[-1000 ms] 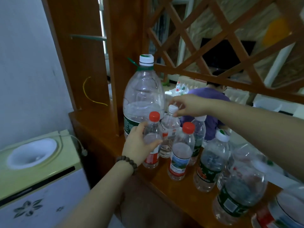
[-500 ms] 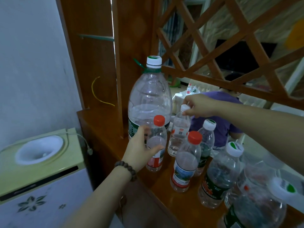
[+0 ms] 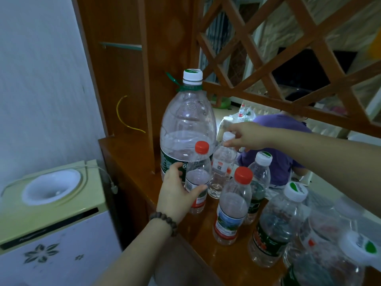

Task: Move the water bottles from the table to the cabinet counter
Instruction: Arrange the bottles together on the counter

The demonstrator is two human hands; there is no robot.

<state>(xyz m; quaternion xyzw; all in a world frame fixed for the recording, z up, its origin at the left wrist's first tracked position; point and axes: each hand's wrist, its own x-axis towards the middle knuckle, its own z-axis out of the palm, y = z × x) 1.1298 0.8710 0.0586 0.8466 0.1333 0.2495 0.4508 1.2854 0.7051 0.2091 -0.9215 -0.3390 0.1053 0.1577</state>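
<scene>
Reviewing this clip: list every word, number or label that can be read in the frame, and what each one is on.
"6": on the green label of the large bottle, cut off by the left hand; any following characters are hidden.
White caps with green print: letters present, too blurred to read.
Small bottle labels: too small and blurred.
Water dispenser front strip: faint script, unreadable.

You face a white wall [image 3: 41,79] on the left, a wooden lattice screen [image 3: 288,58] far right, a water dispenser [image 3: 51,203] near left.
</scene>
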